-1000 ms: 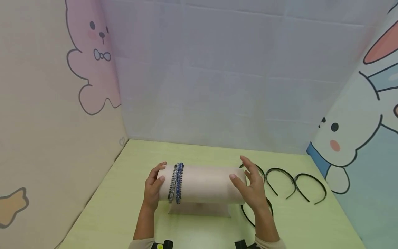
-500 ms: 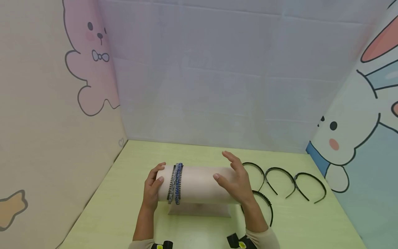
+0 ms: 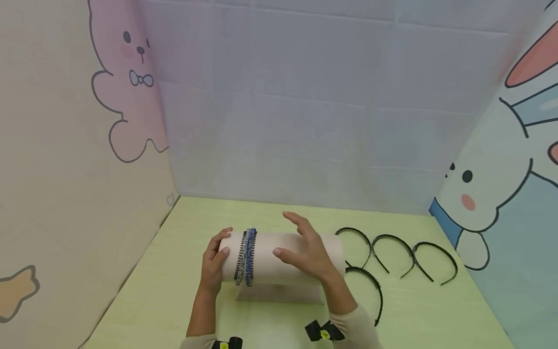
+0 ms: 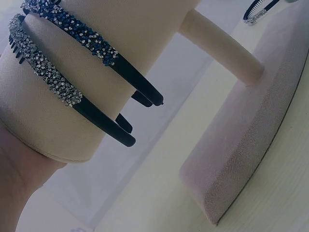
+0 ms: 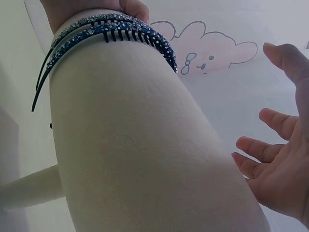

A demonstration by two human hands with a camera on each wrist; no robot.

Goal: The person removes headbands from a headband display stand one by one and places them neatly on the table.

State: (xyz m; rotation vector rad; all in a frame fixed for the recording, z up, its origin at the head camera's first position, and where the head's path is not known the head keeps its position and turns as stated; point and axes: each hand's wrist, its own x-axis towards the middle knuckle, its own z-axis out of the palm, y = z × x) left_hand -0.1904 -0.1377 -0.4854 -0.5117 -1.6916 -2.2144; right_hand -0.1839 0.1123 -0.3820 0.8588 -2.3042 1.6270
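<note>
My left hand [image 3: 213,261] grips the left end of a pale padded cylinder [image 3: 270,242], thumb on the near side and fingers over the top. The cylinder lies sideways on a short post above a padded base [image 4: 251,135]. Two toothed headbands sit round it close to that hand: a silver-glitter one [image 4: 53,77] nearest the end, and a blue-glitter one [image 4: 87,36] just right of it. Over the cylinder's right half is my right hand [image 3: 309,252], thumb and fingers spread, holding nothing. In the right wrist view its fingers [image 5: 273,152] appear beside the cylinder's side.
On the pale green table [image 3: 436,320], several black toothed headbands lie to the right: a back-row one [image 3: 394,237], a far-right one [image 3: 436,246] and a nearer one [image 3: 376,281] among them. A grey-white cloth wall [image 3: 279,121] rises behind the table.
My right hand has moved left along the cylinder from its right end, fingers still spread, uncovering more of the nearer black headband. The left hand and the two glitter headbands have stayed in place.
</note>
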